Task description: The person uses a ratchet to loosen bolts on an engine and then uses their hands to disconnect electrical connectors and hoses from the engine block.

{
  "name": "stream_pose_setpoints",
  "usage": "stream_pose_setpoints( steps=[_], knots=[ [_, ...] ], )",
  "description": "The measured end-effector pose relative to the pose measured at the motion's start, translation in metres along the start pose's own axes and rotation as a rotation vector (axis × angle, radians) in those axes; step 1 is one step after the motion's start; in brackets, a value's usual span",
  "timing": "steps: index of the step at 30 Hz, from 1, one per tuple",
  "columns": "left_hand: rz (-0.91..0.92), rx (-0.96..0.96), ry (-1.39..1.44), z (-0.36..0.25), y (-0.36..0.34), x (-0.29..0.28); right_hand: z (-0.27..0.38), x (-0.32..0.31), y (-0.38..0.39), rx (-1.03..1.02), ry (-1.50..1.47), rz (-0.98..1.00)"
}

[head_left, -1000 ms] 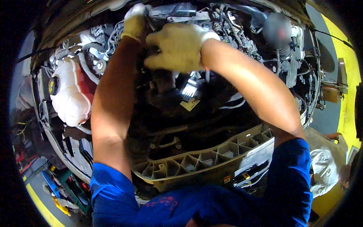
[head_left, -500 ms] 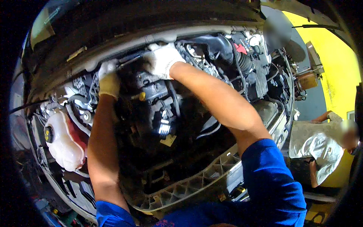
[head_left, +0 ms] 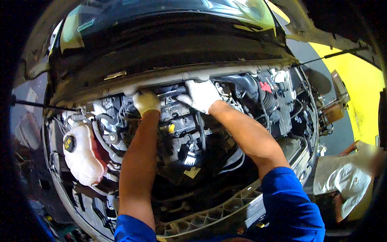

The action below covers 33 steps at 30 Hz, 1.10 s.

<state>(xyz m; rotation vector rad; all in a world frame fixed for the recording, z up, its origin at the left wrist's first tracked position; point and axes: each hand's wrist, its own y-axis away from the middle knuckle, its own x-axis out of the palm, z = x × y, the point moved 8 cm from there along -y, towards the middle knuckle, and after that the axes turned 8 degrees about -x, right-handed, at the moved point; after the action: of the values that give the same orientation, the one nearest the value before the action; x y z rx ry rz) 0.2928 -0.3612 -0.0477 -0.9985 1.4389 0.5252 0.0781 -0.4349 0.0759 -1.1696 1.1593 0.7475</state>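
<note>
Where the engine (head_left: 177, 113) runs up near the grey rear ledge (head_left: 161, 82), room is tight. Left hand (head_left: 146, 101), gloved, over engine's back left: fingers bent, tips hidden, can't tell how far open or what's held. Right hand (head_left: 203, 96), gloved, back right by ledge: thumb spread from fingers, fingertips hidden, can't tell grip. Small gap between hands. Wide dark hollow from engine front to ribbed crossbeam (head_left: 213, 217). White tank (head_left: 82, 157) left of left forearm, apart.
</note>
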Motion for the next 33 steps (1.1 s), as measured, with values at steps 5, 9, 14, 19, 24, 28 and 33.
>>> stream_pose_setpoints(
  steps=[5,9,14,19,24,28,33],
  knots=[
    [-0.105,-0.545,1.755,-0.022,0.043,0.033,-0.033,0.013,0.013,0.079,-0.134,0.395],
    [-0.169,-0.163,1.281,-0.026,0.003,0.106,-0.04,0.029,0.012,0.312,-0.159,0.471],
    [-0.316,0.091,0.385,0.121,-0.095,0.14,0.087,0.001,-0.001,0.401,-0.267,0.262],
    [-0.035,0.244,0.067,-0.054,0.004,0.04,0.039,-0.004,0.075,0.532,-0.162,-0.015],
    [-0.403,0.328,0.183,-0.028,0.025,-0.03,0.062,-0.017,0.037,0.125,0.105,-0.012],
    [-0.226,0.364,0.382,-0.01,0.021,-0.029,0.084,0.005,0.016,0.162,-0.275,0.351],
    [-0.363,0.578,0.687,-0.016,0.041,-0.05,0.087,0.012,0.034,0.265,-0.587,0.249]
  ],
)
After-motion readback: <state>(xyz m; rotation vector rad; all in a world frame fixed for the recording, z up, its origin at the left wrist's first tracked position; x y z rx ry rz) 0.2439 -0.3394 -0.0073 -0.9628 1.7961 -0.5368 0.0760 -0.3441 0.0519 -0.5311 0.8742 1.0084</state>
